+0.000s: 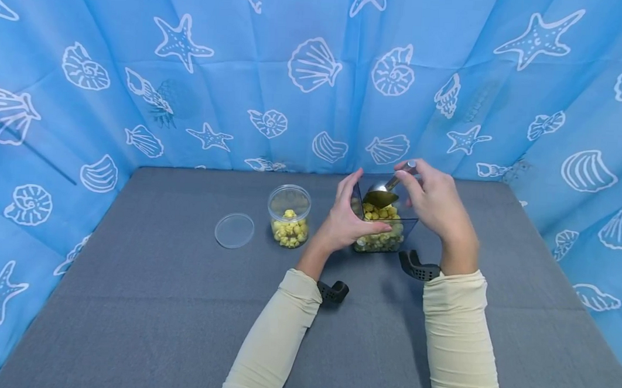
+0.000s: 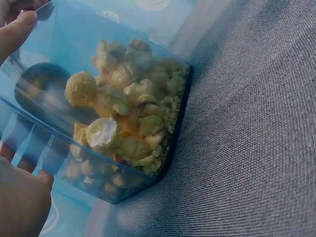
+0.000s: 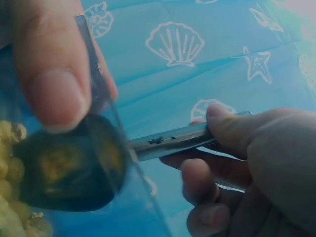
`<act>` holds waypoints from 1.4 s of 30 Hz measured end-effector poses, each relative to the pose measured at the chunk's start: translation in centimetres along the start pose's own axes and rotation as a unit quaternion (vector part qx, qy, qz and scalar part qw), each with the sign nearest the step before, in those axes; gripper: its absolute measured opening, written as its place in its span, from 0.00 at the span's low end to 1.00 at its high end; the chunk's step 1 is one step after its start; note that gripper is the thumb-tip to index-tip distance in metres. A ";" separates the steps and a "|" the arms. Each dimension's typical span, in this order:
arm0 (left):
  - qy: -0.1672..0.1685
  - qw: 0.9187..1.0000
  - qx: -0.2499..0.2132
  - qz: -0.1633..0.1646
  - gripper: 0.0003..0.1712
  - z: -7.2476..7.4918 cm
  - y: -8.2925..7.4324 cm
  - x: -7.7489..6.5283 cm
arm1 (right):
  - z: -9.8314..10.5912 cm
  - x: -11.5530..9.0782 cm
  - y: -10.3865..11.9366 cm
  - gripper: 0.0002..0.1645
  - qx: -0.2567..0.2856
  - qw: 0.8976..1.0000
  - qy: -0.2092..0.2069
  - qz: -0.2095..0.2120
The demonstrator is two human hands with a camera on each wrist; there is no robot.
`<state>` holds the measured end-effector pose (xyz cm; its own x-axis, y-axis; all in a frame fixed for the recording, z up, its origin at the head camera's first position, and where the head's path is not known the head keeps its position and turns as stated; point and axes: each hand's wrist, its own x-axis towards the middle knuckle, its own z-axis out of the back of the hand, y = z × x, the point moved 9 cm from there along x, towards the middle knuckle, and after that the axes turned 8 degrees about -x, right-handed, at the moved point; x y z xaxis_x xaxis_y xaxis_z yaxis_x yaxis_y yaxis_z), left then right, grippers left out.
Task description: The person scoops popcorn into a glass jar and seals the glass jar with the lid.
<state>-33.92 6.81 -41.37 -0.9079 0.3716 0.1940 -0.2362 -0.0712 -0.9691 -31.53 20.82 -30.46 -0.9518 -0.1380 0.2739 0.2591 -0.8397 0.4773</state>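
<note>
A clear plastic bin [image 1: 410,227] stands on the table, partly filled with yellow popcorn [image 1: 381,240]. My left hand [image 1: 341,220] grips its left side, the thumb over the front rim and the fingers along the outer wall. Inside the bin, the bowl of a metal scoop [image 1: 378,197] tilts down at the popcorn. My right hand [image 1: 438,202] holds the scoop's handle [image 3: 170,141] between thumb and fingers, above the bin's right side. Through the bin's wall in the left wrist view, the scoop's dark bowl [image 2: 42,91] shows beside the popcorn pieces.
Left of the bin stands a round clear jar [image 1: 274,207], its lower half holding popcorn. A flat clear lid [image 1: 234,231] lies farther left on the grey tablecloth [image 1: 178,316]. Blue curtains [image 1: 315,118] with white shells hang behind and at both sides.
</note>
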 end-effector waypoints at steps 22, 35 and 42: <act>0.005 1.000 -0.003 0.002 0.69 0.0 0.0 -0.1 | -1.2 0.6 -1.4 0.28 -0.001 1.000 0.001 -0.024; 0.003 1.000 0.000 0.000 0.69 -0.1 0.0 -0.1 | -0.4 0.5 -2.5 0.32 -0.027 0.997 -0.018 -0.071; 0.004 1.000 -0.006 -0.004 0.68 -0.1 -0.1 -0.1 | -0.8 0.5 -2.9 0.36 -0.029 0.996 0.004 -0.085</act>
<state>-33.78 6.88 -41.33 -0.9033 0.3795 0.2003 -0.2392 -0.0579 -0.9692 -32.86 22.75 -32.37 -0.9824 0.0052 0.1868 0.0841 -0.8804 0.4668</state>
